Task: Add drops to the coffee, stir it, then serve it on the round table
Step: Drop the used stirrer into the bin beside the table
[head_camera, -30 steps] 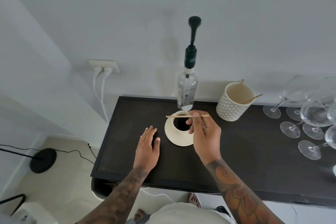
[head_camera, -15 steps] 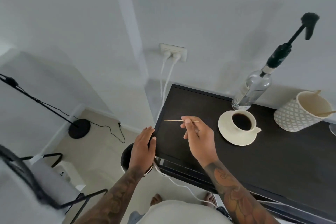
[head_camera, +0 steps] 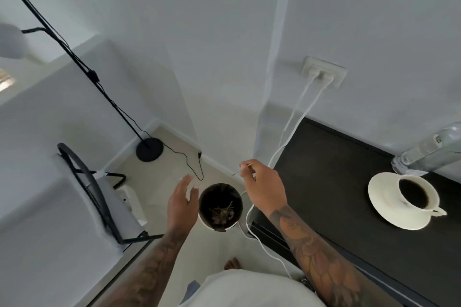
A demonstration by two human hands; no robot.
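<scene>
Right hand (head_camera: 264,192) pinches a stir stick (head_camera: 245,168) above the bin (head_camera: 220,207) (floor-level); left hand (head_camera: 180,204) hovers, fingers relaxed.

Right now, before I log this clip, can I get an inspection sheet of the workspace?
Surface: dark sideboard, its left end in view.
Job's things: coffee cup, full, upright on its saucer; stir stick off the sideboard, above the bin.
Clutter: clear glass bottle behind the saucer, only its base visible.
Grips: right hand pinches the stir stick; left hand open, beside the bin, holding nothing.
Cables: two white cables from the wall socket down past the sideboard's corner; black lamp cord on the floor.
Surroundings: floor lamp, black-framed chair, white walls.
</scene>
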